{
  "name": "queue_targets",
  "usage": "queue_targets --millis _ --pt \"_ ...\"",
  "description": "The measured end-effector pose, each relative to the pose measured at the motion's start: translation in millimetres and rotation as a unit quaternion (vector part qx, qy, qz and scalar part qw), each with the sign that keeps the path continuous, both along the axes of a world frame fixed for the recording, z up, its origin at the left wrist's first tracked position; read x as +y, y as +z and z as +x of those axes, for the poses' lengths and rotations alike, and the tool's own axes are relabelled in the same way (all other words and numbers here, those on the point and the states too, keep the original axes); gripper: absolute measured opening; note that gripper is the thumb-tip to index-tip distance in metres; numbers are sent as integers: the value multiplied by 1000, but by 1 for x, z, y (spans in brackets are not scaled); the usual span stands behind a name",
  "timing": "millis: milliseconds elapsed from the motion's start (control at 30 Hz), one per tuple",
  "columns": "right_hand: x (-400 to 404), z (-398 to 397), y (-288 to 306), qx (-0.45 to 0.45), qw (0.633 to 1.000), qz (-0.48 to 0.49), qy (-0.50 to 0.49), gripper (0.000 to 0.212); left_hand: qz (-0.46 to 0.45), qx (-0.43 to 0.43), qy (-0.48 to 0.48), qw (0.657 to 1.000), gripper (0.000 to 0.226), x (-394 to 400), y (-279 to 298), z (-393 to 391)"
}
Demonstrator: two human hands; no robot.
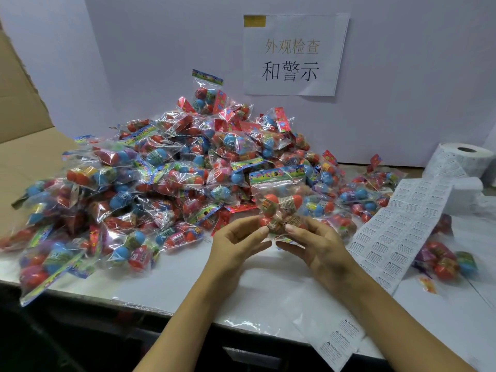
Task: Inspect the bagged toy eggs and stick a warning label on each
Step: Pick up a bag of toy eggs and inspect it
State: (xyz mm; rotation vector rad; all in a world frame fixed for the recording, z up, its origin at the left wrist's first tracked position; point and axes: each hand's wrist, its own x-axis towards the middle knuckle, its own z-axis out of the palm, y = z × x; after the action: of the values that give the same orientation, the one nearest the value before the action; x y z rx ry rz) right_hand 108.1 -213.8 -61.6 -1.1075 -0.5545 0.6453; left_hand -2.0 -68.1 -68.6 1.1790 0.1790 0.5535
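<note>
I hold one clear bag of toy eggs (279, 202) upright above the white table (188, 285), its colourful header card on top and red eggs inside. My left hand (236, 242) pinches the bag's lower left corner. My right hand (314, 242) grips its bottom right with curled fingers. A big heap of bagged toy eggs (150, 178) lies behind and to the left. A strip of warning labels (397, 232) runs down the table at right, off a label roll (461, 162).
A paper sign (292, 55) hangs on the white back wall. Cardboard (24, 108) stands at far left. A few bags (445, 261) lie to the right of the label strip. The loose end of a label sheet (338, 339) hangs over the table's front edge.
</note>
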Motion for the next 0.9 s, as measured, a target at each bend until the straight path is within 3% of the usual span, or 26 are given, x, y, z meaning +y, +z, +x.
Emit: queue_targets --millis 133,300,533,900 --pt "0 0 3 3 1000 -8 -7 27 5 -9 17 1000 23 2 2 -1" --pt "-1 4 6 67 996 15 -55 54 4 -4 22 1000 22 3 0 1" --pt "0 3 5 70 996 14 -47 58 -5 -1 28 1000 32 4 0 2" --pt "-1 2 7 70 997 15 -43 58 -1 0 26 1000 24 3 1 0"
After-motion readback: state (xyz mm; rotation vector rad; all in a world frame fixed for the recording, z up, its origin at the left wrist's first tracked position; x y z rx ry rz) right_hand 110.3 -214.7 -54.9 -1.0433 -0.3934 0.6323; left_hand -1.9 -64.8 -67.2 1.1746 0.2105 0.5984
